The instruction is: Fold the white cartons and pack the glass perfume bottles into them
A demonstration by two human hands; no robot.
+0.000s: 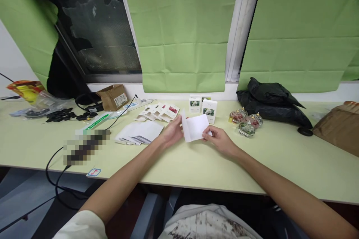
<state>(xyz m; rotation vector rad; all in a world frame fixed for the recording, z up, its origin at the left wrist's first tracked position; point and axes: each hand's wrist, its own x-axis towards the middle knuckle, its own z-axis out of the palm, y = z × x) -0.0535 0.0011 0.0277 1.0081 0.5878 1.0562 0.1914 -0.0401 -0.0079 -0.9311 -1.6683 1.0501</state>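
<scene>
Between both hands, above the table, is a white folded sheet of paper or thin card, with a flap standing up along its left side. My left hand grips it at that left edge. At the lower right corner my right hand pinches it between thumb and fingers. To the left of my left hand lies a fanned stack of white sheets. Behind that are several flat printed cartons with small flower pictures. Upright white boxes with a flower picture stand just beyond the held piece.
Several clear ornaments with gold trim sit right of the boxes. Farther right are black plastic bags and a brown package. At left are a cardboard box, a power strip, black cables and plastic bags.
</scene>
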